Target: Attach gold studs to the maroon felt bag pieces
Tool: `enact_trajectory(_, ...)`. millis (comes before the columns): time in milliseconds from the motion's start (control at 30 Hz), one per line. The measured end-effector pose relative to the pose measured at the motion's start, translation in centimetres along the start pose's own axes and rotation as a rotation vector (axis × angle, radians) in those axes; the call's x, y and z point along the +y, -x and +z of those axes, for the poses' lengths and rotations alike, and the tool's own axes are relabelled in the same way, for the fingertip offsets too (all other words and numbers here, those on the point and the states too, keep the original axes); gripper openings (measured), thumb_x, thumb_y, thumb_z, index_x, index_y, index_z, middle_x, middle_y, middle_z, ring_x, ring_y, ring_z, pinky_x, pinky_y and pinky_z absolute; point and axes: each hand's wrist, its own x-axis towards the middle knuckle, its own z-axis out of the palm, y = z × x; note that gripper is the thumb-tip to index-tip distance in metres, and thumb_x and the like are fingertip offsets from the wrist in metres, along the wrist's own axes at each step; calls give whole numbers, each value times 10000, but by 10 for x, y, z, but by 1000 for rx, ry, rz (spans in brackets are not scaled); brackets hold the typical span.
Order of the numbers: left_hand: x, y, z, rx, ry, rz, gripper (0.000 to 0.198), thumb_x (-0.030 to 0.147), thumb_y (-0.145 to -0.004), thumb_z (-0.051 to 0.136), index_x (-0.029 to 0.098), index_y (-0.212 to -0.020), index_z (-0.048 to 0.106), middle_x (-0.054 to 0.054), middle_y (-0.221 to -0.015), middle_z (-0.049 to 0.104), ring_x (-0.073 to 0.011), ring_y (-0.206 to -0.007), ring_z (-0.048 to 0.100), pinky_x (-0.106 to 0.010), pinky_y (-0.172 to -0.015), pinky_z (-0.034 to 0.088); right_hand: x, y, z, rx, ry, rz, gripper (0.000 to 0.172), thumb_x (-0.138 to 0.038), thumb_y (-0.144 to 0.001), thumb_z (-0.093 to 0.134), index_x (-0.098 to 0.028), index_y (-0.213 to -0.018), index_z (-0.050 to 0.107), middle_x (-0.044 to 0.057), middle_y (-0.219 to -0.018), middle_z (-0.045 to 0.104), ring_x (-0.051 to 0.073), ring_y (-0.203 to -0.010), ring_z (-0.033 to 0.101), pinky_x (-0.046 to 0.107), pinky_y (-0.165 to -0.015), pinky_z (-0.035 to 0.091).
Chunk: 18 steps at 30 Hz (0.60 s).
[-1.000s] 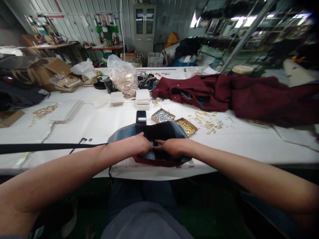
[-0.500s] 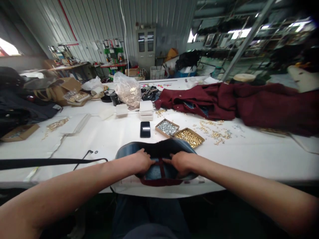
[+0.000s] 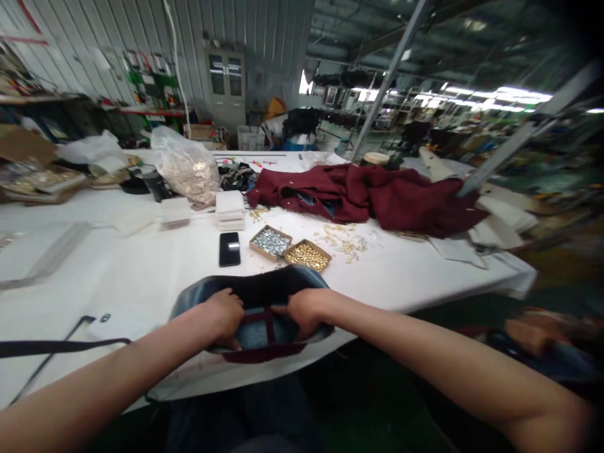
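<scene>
In front of me at the table's near edge lies an open fabric bag (image 3: pixel 257 335) with a blue inner side, a dark far rim and a maroon near edge. A maroon strip runs down inside it. My left hand (image 3: pixel 226 316) reaches into the bag's left side, thumb and fingers apart. On the other side my right hand (image 3: pixel 304 309) is inside too, one finger stretched toward the maroon strip; its lower fingers are partly hidden. Beyond the bag are a box of silver metal pieces (image 3: pixel 270 241) and a box of gold metal pieces (image 3: pixel 307 255).
A phone (image 3: pixel 229 249) lies left of the boxes. Maroon fabric (image 3: pixel 330 192) is heaped behind them, near scattered gold pieces (image 3: pixel 346 241). White stacked pads (image 3: pixel 229 209) and a clear plastic sack (image 3: pixel 184 165) stand farther back. Another person's blurred hand (image 3: pixel 533 330) shows at far right.
The view has turned right, so table items appear farther left. Both hands remain in the bag; the left fingers no longer point at the strip. A person's hand has come into view at right.
</scene>
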Motion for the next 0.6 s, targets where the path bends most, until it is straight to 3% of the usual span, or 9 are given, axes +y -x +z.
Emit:
enact_trajectory(100, 1, -1, -1, 3, -27, -10, 799, 550, -803, 951, 70, -1411, 758, -307, -1514, 690, -433, -1460, 636, -540, -1361, 328, -2, 4, 4, -13, 7, 55, 1236, -428, -625, 1063, -294, -1726, 516, 238, -1506, 701, 453, -1319, 733, 492, -1083, 608)
enact_trajectory(200, 8, -11, 0, -105, -98, -50, 793, 531, -772, 970, 53, -1372, 768, -302, -1511, 694, -425, -1493, 610, -545, -1402, 253, -7, 3, 7, 36, -58, 82, 1364, -413, -510, 1099, -336, -1734, 500, 263, -1635, 588, 511, -1392, 674, 565, -1123, 591)
enact_trajectory(300, 20, -23, 3, -77, -120, -78, 826, 504, -750, 978, 75, -1416, 742, -282, -1545, 680, -446, -1503, 592, -579, -1396, 253, -12, 2, 9, 45, -62, 111, 1422, -399, -462, 1113, -342, -1739, 488, 296, -1667, 533, 552, -1418, 637, 601, -1127, 584)
enact_trajectory(467, 38, -32, 6, 22, -72, 23, 620, 291, -692, 1001, 81, -1243, 807, -240, -1311, 807, -451, -1258, 730, -630, -1310, 388, -19, 5, 4, 135, 1, 78, 1045, -329, -680, 1024, -290, -1640, 612, 246, -1320, 763, 500, -1193, 773, 539, -966, 645)
enact_trajectory(600, 38, -38, 8, 35, -12, 94, 461, 309, -730, 967, 105, -1119, 829, -200, -1160, 840, -440, -1140, 775, -661, -1223, 488, -33, 19, -12, 245, 68, 66, 861, -194, -842, 896, -282, -1646, 600, 220, -1322, 777, 454, -1164, 795, 486, -899, 650)
